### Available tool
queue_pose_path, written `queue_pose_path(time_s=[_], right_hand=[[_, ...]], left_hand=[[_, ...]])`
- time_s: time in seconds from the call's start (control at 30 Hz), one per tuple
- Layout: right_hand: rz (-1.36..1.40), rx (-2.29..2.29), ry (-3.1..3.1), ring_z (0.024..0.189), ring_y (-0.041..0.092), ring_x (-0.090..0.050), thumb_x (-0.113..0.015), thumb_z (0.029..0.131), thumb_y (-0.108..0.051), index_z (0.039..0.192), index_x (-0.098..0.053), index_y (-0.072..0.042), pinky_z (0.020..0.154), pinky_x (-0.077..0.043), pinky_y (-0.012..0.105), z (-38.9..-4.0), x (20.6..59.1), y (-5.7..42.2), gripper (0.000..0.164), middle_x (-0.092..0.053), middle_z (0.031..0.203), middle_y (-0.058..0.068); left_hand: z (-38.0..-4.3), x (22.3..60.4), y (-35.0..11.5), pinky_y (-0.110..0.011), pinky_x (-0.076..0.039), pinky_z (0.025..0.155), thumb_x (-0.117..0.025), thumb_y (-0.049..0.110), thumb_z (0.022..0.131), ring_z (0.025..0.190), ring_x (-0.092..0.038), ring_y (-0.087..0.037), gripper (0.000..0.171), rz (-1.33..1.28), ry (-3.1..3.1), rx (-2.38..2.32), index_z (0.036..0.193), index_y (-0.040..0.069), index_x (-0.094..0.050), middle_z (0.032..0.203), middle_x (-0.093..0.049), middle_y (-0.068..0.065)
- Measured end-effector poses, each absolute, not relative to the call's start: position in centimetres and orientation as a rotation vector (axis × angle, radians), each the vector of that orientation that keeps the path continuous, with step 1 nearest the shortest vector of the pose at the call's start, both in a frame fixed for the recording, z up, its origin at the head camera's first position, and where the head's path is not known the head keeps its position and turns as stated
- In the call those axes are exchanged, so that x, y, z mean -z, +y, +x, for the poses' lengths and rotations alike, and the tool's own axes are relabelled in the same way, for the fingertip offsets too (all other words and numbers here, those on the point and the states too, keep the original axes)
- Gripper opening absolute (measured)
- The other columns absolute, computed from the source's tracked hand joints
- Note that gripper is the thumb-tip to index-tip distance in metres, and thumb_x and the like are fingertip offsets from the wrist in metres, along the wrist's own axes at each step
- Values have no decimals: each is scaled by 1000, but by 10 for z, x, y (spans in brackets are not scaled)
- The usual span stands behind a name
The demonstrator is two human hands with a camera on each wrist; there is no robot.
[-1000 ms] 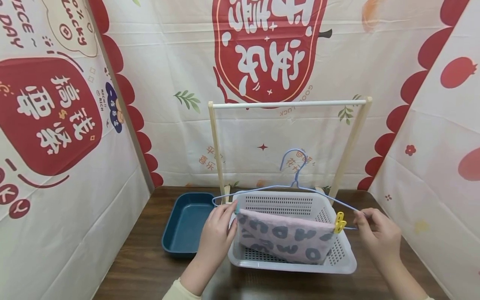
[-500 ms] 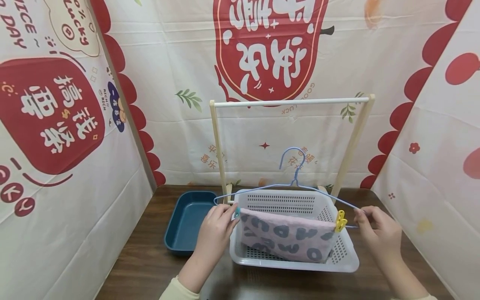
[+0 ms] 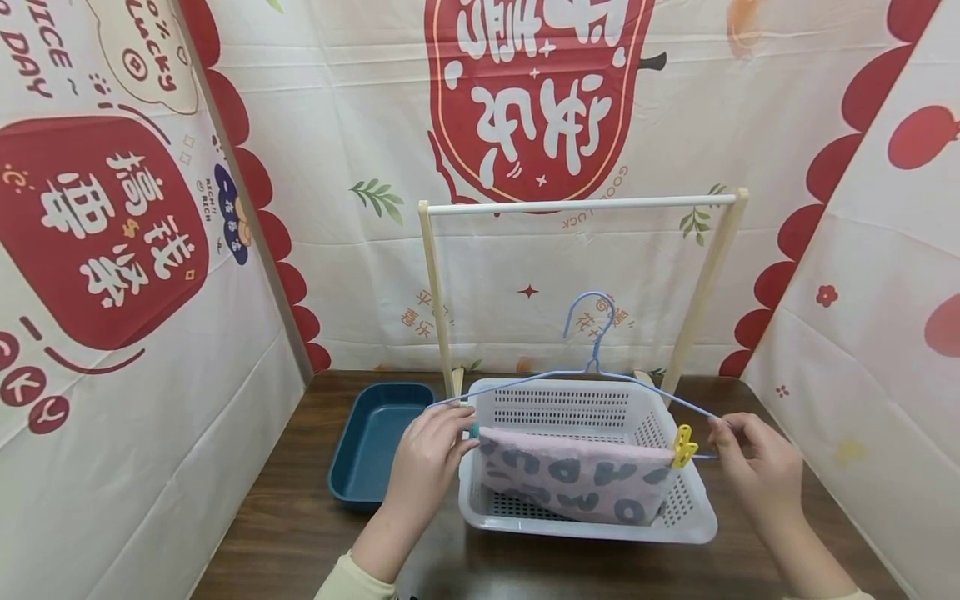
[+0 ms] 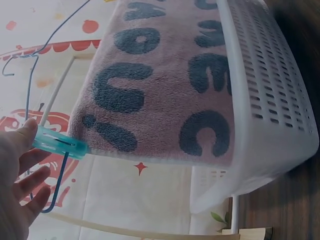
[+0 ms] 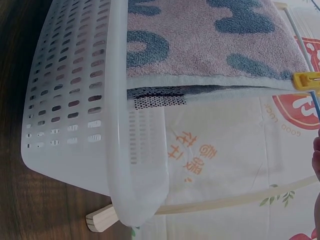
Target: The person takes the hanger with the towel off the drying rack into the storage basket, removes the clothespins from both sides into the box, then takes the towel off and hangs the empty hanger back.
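A pink towel (image 3: 577, 475) with grey letters hangs folded from a blue wire hanger (image 3: 528, 379), its lower part inside a white perforated basket (image 3: 588, 533). At the towel's left top corner is a teal clothespin (image 4: 60, 142); my left hand (image 3: 431, 454) pinches it between thumb and fingers. The other fingers spread beside the hanger's bent end in the left wrist view. A yellow clothespin (image 3: 683, 447) clips the right top corner. My right hand (image 3: 761, 467) pinches the hanger's right end, just outside that clip. The hanger's hook points up, nothing on it.
Behind the basket stands a rack with wooden posts (image 3: 705, 283) and a white top bar (image 3: 581, 205). A dark blue tray (image 3: 347, 454) sits left of the basket on the brown wooden table (image 3: 262, 508). Printed cloth (image 3: 337, 275) walls in the back and sides.
The left fingers have shifted over the hanger's left end, covering its loop. The towel's left top corner sits slightly lower and the hook has moved a little right. The right hand stays in place.
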State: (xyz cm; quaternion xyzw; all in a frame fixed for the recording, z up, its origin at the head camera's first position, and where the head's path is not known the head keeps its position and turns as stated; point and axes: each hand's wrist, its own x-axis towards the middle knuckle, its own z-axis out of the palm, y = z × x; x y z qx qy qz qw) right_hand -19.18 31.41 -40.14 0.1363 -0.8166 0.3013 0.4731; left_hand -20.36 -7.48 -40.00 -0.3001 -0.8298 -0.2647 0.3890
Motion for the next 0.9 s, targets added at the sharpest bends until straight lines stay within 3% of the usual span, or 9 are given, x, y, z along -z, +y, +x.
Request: queue_pose_path(time_s=[0.27, 0.6, 0.9], right_hand=[[309, -738, -2023, 61, -11, -43, -66, 77, 2, 73, -58, -2, 51, -35, 6, -190, 401, 313, 9, -56, 64, 0], [320, -749, -2008, 62, -11, -44, -65, 77, 2, 72, -58, -2, 52, -35, 6, -190, 402, 314, 10, -56, 63, -1], [354, -770, -1980, 61, -10, -45, -65, 76, 4, 71, -58, -2, 50, -36, 7, -190, 400, 311, 10, -56, 64, -3]], left_hand=[[-202, 399, -74, -33, -38, 93, -66, 15, 80, 105, -53, -15, 20, -740, -2126, 940, 100, 12, -63, 102, -64, 4], [-198, 399, -74, -30, -46, 80, -61, 15, 84, 97, -56, -11, 9, -595, -2125, 1230, 93, 15, -62, 98, -64, 9], [-198, 401, -77, -34, -43, 88, -61, 19, 84, 100, -56, -10, 6, -420, -2096, 1460, 90, 19, -61, 95, -64, 13]])
